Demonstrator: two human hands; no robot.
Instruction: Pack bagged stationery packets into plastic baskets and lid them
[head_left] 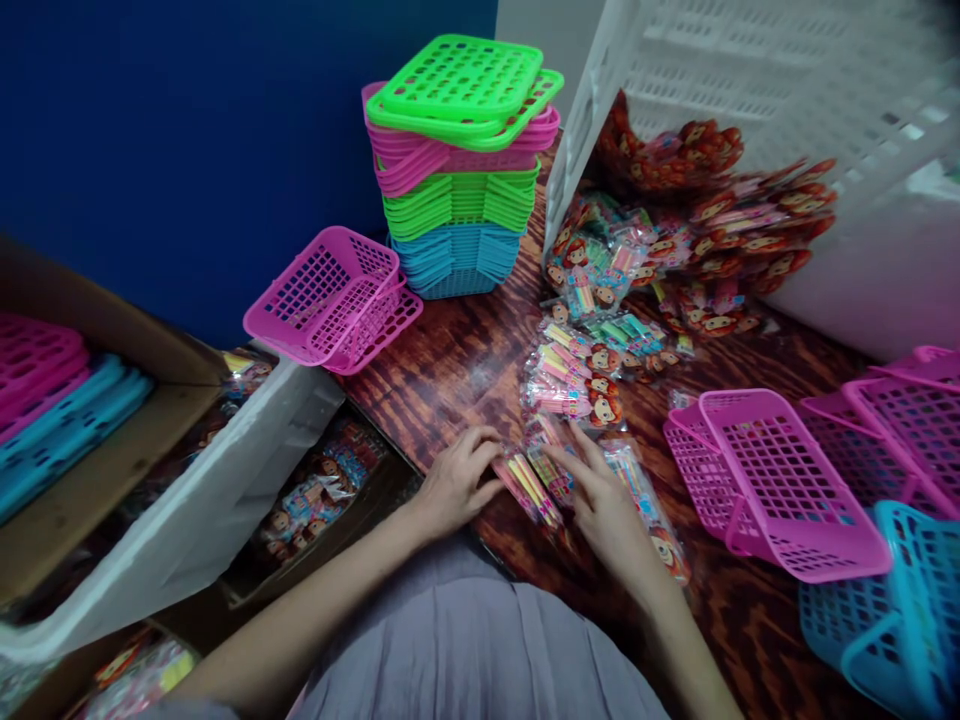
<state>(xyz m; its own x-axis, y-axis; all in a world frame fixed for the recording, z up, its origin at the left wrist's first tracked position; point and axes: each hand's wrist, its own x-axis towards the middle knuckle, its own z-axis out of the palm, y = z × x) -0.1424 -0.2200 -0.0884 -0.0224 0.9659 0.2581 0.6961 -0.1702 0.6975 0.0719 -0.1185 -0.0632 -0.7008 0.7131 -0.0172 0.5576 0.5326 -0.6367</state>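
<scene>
My left hand (456,478) lies on the dark wooden table (450,370) with fingers curled against a small clear packet of coloured sticks (531,487). My right hand (600,495) rests over the same little cluster of packets, fingers stretched and touching them. More packets with cartoon faces (574,385) lie just beyond both hands. A bigger heap of these packets (697,230) spills out of a tipped white crate (750,90) at the back right.
A stack of green, pink and blue baskets (459,160) stands at the back. One pink basket (330,295) lies tipped at the left, another pink basket (772,485) lies right of my hands, with blue ones (892,610) beyond. Cardboard boxes (105,440) with goods sit at the left.
</scene>
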